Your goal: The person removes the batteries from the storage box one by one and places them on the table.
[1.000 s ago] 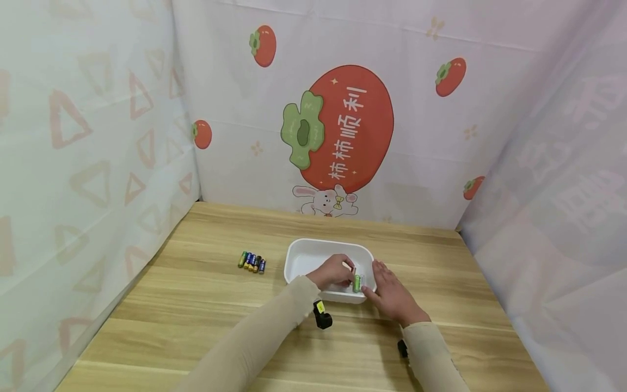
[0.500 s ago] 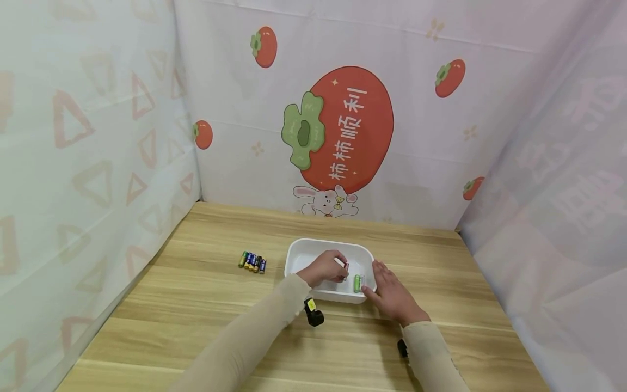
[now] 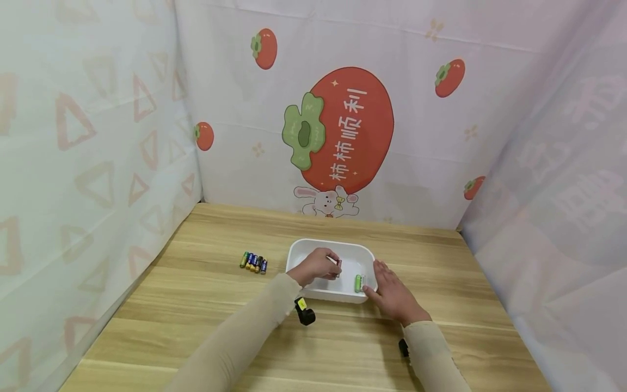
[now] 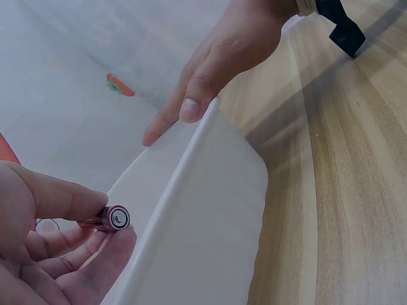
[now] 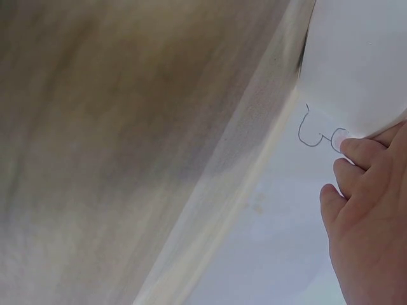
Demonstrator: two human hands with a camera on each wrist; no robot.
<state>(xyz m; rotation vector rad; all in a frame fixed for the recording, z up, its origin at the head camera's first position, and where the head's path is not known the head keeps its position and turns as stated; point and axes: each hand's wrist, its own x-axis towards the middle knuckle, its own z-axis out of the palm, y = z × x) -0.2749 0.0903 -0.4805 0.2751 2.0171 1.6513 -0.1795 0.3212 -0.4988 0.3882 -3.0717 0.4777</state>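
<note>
My left hand (image 3: 318, 265) is over the inside of a white rectangular basin (image 3: 350, 250). It pinches a red battery (image 4: 116, 218) between thumb and fingers; in the left wrist view the battery's end faces the camera beside the basin's wall. My right hand (image 3: 394, 294) rests against the basin's right end, with straight fingers along the rim. Inside the basin, near that hand's thumb, stand or lie a green battery (image 3: 358, 283) and a whitish one (image 3: 363, 282) side by side. The right wrist view shows the right hand (image 5: 372, 197) touching the white basin (image 5: 350, 63).
Left of the basin, several batteries (image 3: 253, 262) lie in a row on the wooden table (image 3: 215, 305). Printed cloth (image 3: 230, 163) hangs behind the table and along both sides. Each wrist carries a small black camera.
My left hand has moved left inside the basin with the red battery, away from the green battery. The right hand has stayed at the basin's right end.
</note>
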